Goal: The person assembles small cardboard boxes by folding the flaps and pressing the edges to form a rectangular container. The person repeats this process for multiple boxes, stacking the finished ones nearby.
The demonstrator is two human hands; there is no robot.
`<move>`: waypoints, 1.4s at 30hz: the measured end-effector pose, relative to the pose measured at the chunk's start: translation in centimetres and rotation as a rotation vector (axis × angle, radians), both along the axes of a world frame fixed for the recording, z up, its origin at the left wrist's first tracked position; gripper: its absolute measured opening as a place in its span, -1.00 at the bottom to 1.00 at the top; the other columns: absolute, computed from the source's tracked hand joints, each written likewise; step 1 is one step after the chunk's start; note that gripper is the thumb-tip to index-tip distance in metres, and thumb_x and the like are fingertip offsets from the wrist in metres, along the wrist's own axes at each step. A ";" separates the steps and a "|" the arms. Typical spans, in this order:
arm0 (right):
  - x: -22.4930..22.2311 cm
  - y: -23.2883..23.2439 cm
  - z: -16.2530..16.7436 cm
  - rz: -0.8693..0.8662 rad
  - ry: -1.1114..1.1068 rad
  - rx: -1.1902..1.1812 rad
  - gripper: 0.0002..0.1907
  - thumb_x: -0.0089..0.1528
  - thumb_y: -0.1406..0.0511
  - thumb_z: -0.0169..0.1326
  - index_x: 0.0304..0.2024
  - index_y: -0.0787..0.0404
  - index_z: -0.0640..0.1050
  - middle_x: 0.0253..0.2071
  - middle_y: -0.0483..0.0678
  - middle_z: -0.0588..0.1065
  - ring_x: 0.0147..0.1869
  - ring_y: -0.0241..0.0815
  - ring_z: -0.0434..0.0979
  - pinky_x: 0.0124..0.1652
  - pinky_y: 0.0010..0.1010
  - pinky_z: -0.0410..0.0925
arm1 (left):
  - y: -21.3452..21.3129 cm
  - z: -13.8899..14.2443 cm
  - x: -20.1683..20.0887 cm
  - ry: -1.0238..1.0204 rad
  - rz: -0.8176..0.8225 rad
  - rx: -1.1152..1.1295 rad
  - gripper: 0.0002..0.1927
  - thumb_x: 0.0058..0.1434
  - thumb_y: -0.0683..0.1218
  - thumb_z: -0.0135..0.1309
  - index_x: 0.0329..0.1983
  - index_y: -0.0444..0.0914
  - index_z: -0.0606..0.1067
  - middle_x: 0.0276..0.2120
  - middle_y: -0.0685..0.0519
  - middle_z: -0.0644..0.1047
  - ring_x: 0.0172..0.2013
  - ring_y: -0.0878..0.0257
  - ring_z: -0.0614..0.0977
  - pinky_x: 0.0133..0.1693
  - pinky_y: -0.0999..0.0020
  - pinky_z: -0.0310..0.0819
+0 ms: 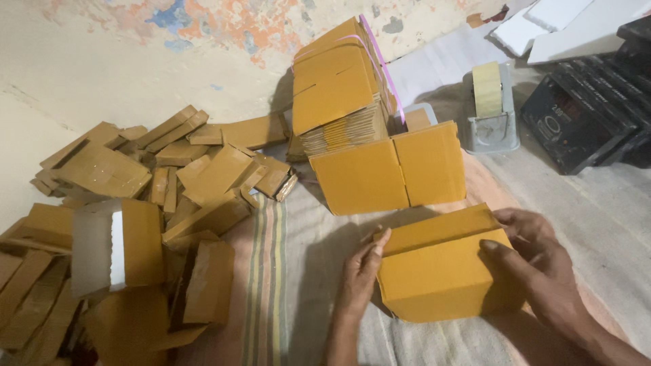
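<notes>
From the head view, the left hand [361,271] presses flat on the near side of a yellow cardboard box [439,274], and the right hand [536,261] grasps its other side, so the box stays steady between them. Beyond the hands stands a stack of flat boxes [339,88]; left of the left hand lies a pile of folded boxes [135,217] on the striped cloth [268,271]

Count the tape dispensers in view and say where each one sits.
1. The grey tape dispenser, holding a pale tape roll, stands on the cloth at upper right, beside the black cases and behind the upright cardboard flat. Others may be hidden behind the cardboard stack.
</notes>
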State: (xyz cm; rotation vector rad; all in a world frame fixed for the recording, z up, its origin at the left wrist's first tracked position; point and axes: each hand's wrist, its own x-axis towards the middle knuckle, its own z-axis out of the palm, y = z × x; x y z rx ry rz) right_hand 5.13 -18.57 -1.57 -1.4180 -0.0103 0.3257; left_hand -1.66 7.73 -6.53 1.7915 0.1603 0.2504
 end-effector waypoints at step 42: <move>5.4 10.0 0.6 0.860 -1.016 -1.335 -0.16 0.33 -0.13 -0.66 0.53 0.19 -0.17 0.60 0.09 -0.29 0.65 0.08 -0.43 0.40 -0.10 -0.44 | 0.7 -8.2 0.9 0.273 0.432 -0.356 -0.28 0.42 0.31 -0.26 0.49 -0.17 0.19 0.51 -0.05 0.18 0.51 0.06 0.16 0.42 0.10 0.02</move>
